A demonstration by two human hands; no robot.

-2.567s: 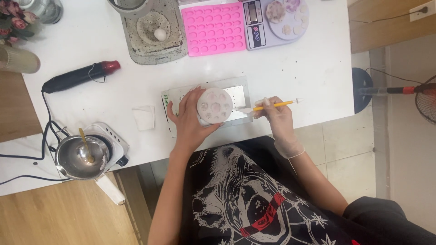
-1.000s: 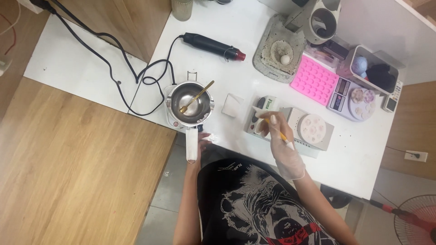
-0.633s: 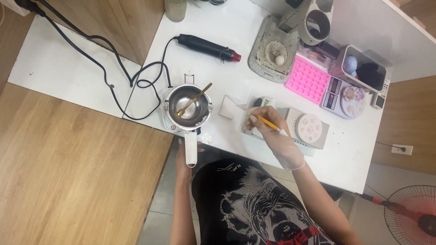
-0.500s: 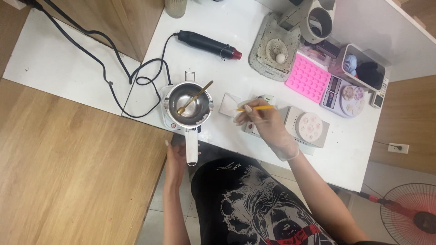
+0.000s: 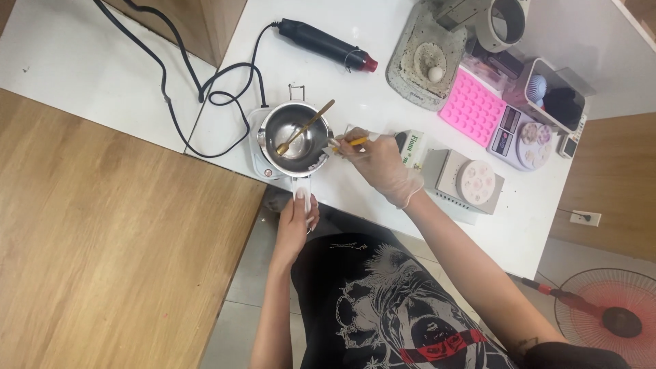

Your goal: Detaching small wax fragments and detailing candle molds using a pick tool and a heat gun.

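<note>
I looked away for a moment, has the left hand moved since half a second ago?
Yes. The left hand has come up from below the table edge to the handle of the metal pot and now grips it.

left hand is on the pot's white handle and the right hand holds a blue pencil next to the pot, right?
Not quite: the pencil in the right hand is yellow, not blue, as the head view shows. The left hand does grip the white handle of the pot.
</note>
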